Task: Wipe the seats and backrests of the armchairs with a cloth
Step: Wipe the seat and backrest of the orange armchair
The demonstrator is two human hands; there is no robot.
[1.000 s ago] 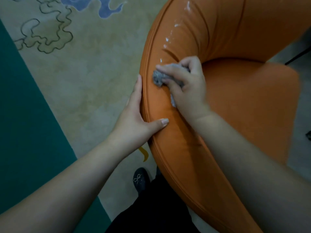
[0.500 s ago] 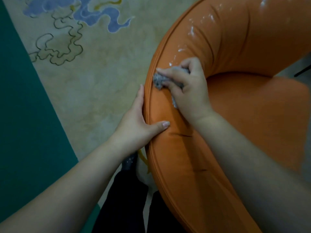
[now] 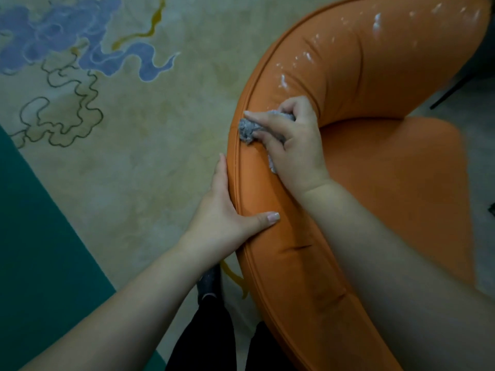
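Note:
An orange armchair [image 3: 361, 84] with a curved backrest fills the right half of the view; its seat [image 3: 396, 167] lies inside the curve. White foamy streaks [image 3: 284, 81] dot the upper backrest. My right hand [image 3: 292, 145] is shut on a crumpled grey cloth [image 3: 247, 129] and presses it onto the backrest's top rim, just below the streaks. My left hand [image 3: 227, 218] clasps the outer edge of the backrest, fingers outside and thumb lying on the inner face.
A beige carpet [image 3: 134, 156] with blue cloud shapes and dark wavy outlines covers the floor at left, bordered by a green band [image 3: 40, 250]. My dark trousers and a sock [image 3: 209, 287] show at the bottom. A thin black leg [image 3: 452, 89] stands at far right.
The view has tilted, bringing more of the upper backrest and its white streaks into sight. My right hand with the cloth has slid a little along the rim. My left hand keeps its grip.

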